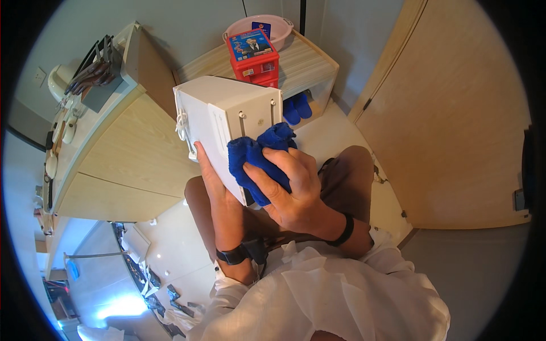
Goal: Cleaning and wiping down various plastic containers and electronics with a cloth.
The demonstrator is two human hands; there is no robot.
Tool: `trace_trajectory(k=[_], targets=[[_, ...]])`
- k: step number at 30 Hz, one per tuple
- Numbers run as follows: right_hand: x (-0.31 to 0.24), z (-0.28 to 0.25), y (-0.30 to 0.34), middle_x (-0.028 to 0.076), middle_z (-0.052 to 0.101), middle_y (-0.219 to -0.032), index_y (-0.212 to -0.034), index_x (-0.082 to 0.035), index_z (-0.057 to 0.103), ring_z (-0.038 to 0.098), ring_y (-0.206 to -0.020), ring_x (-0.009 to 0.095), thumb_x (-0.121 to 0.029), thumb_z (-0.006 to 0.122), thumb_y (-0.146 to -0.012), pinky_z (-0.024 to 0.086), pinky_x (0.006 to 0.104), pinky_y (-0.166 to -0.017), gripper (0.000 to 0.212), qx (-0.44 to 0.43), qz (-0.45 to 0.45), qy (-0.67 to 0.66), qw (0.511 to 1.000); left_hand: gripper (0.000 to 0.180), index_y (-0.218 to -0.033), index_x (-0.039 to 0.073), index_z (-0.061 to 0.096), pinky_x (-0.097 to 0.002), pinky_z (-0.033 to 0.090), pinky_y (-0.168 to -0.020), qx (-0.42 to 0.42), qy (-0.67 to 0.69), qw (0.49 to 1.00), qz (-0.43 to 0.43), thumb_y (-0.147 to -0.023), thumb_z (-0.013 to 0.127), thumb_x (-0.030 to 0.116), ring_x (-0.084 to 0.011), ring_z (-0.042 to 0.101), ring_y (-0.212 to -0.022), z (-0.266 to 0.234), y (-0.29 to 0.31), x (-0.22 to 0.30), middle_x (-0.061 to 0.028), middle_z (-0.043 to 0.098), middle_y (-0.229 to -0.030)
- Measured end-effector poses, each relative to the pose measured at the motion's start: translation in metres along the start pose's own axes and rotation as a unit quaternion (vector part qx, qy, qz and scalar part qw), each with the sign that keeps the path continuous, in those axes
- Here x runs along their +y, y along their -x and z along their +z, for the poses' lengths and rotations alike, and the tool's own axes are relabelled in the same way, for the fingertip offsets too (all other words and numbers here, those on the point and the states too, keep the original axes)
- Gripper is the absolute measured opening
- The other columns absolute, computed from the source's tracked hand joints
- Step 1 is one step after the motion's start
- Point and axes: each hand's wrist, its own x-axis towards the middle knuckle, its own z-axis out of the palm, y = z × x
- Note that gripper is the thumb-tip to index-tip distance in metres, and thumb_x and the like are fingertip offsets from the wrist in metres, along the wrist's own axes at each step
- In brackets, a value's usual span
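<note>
A white box-shaped appliance is held up above my lap, tilted, with two keyhole slots in the face toward the right. A white cord is bundled along its left side. My left hand grips the appliance from its lower left side, the thumb up along it and the other fingers hidden behind. A bunched blue cloth is pinched in my right hand and pressed against the slotted face near its lower edge. The cloth hides part of that face.
Beyond the appliance, a low wooden cabinet bears red boxes and a pink basin; blue slippers sit in its shelf. A counter with utensils and a knife block stands left. A wooden door is at right.
</note>
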Motion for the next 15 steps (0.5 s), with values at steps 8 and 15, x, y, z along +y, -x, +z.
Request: trace_trajectory(k=[8, 15], targets=[[0.012, -0.007, -0.001, 0.016, 0.054, -0.127, -0.116, -0.007, 0.073, 0.055, -0.107, 0.033, -0.008, 0.078, -0.072, 0.048, 0.0395, -0.089, 0.045, 0.010, 0.023, 0.034, 0.999, 0.062, -0.150, -0.002, 0.028, -0.0339, 0.039, -0.107, 0.008, -0.221, 0.971, 0.091, -0.103, 0.048, 0.033, -0.0282, 0.050, -0.126, -0.002, 0.023, -0.001, -0.0195, 0.048, -0.139], [0.019, -0.016, -0.010, 0.017, 0.051, -0.132, -0.129, -0.009, 0.063, 0.053, -0.106, 0.034, -0.001, 0.077, -0.065, 0.046, 0.0413, -0.089, 0.066, 0.002, 0.049, 0.048, 0.998, 0.068, -0.156, -0.006, 0.013, -0.0327, 0.025, -0.117, -0.089, -0.499, 0.829, 0.236, -0.102, 0.048, 0.016, -0.0295, 0.035, -0.141, -0.020, 0.033, -0.001, -0.0230, 0.032, -0.155]])
